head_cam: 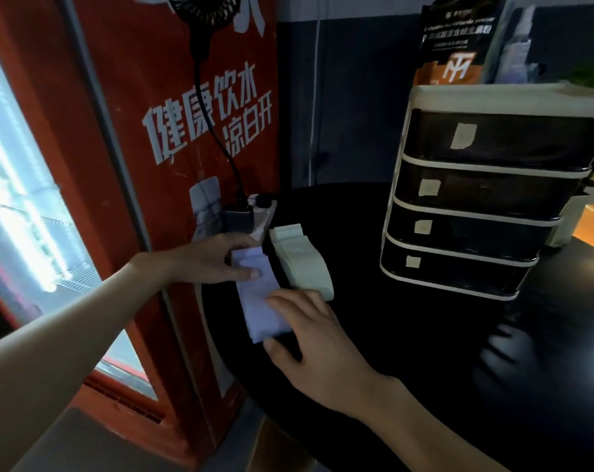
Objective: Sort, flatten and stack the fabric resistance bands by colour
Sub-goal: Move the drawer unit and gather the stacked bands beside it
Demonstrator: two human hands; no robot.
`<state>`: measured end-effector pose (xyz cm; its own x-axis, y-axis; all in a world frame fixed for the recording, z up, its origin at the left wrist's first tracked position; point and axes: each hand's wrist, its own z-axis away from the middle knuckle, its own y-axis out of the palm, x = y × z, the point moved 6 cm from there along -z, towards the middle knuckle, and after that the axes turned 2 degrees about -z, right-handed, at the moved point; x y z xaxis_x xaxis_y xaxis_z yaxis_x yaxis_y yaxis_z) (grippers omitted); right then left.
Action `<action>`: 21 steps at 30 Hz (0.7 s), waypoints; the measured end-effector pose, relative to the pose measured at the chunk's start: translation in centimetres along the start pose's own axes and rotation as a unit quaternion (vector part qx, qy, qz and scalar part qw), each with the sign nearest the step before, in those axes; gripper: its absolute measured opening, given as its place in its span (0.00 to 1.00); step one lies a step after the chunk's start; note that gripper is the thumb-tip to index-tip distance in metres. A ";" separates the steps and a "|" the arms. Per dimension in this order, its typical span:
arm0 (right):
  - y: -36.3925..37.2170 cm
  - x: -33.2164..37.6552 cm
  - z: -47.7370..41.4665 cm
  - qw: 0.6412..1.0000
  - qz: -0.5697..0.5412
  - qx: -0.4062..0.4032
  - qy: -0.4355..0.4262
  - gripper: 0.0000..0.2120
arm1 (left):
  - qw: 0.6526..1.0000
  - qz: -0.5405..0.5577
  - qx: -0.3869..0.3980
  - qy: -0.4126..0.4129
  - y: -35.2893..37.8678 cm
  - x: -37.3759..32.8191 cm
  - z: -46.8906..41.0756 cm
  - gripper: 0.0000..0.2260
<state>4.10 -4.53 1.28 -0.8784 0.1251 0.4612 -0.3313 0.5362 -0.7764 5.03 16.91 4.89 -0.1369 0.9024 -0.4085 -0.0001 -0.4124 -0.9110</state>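
Note:
A stack of pale lilac fabric bands (260,303) lies flat near the left edge of the round black table (408,335). Right beside it sits a stack of pale green bands (302,262), the two piles side by side and touching or nearly so. My left hand (217,260) rests on the far end of the lilac stack, thumb pressed on its top. My right hand (309,332) lies with straight fingers on the near end of the lilac stack, thumb at its near corner.
A four-drawer dark organiser with a cream frame (486,206) stands on the table at the right. A power strip with a plugged adapter (251,212) sits behind the stacks. A red fridge side (173,165) flanks the table's left edge.

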 end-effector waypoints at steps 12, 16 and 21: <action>-0.1 0.0 -0.2 1.000 -0.011 -0.002 0.011 0.25 | 0.991 0.119 -0.052 -0.039 0.2 1.1 -0.3 0.18; 0.0 0.0 -0.2 1.000 -0.027 -0.002 0.014 0.24 | 0.983 0.165 -0.071 -0.036 -0.2 1.4 -0.2 0.18; -0.1 0.0 -0.2 0.999 -0.043 -0.001 0.017 0.24 | 0.975 0.213 -0.042 -0.048 0.2 1.5 -0.1 0.19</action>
<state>4.14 -4.43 1.42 -0.8348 0.1064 0.5402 -0.4041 0.5479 -0.7324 4.89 18.22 4.04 -0.1994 0.6334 -0.7477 0.1586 -0.7321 -0.6625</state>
